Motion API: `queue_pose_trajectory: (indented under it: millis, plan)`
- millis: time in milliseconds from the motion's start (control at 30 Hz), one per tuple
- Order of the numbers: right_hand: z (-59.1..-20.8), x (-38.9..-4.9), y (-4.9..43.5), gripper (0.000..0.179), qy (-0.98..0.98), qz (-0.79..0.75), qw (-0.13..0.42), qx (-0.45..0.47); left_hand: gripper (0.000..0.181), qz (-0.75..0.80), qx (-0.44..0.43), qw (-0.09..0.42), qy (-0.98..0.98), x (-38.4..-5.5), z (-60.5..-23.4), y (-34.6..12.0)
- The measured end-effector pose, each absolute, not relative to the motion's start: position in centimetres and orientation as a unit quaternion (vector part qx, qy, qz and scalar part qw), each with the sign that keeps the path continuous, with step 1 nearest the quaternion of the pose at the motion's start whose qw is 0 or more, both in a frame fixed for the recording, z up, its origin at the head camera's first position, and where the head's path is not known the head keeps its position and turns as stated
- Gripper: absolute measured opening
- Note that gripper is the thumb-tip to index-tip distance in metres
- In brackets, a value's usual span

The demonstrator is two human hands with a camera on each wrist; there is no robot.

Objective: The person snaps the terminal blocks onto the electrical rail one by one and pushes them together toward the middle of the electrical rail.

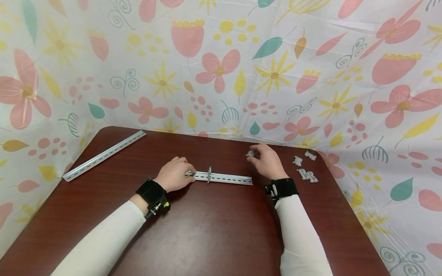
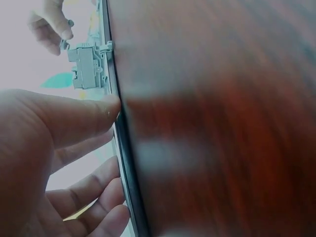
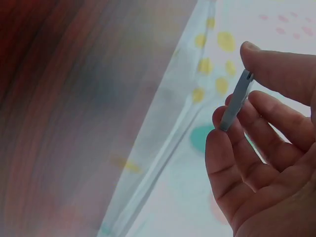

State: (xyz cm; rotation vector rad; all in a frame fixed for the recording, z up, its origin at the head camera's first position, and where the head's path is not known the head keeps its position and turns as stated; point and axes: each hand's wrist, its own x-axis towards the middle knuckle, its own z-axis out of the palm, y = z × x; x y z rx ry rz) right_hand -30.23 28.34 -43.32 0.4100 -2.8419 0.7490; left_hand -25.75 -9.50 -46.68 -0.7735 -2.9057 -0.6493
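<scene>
A slotted metal DIN rail (image 1: 231,178) lies crosswise near the middle of the table. My left hand (image 1: 175,174) grips it at its left part, thumb on the near edge and fingers on the far side in the left wrist view. Just right of that hand, a grey terminal block (image 2: 88,67) sits upright across the rail. Beyond the rail's right end, my right hand (image 1: 269,161) is raised over the table. Between its thumb and fingertips it pinches another grey terminal block (image 3: 238,101), seen edge-on in the right wrist view.
Several loose grey terminal blocks (image 1: 297,161) lie on the dark red-brown table (image 1: 207,230), right of my right hand. A second, longer slotted rail (image 1: 105,155) lies slanted at the table's left. Behind the table hangs a flower-patterned cloth (image 1: 221,99).
</scene>
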Motion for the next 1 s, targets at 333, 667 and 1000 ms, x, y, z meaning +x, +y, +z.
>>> queue_pose_trajectory:
  millis: [333,667,1000]
  plan:
    - [-43.1,-29.0,23.0,0.051,-0.933,0.262,0.085,0.230,0.029,-0.254,-0.243,0.016,-0.936,-25.8,-46.4,-10.0]
    - [-43.3,-27.5,18.9,0.046,-0.909,0.274,0.076,0.306,0.035,-0.372,-0.212,0.003,-0.904,-26.2,-45.9,-9.6]
    - [-43.6,-26.3,16.9,0.046,-0.893,0.269,0.083,0.351,0.031,-0.539,-0.181,-0.102,-0.817,-25.6,-45.4,-8.8]
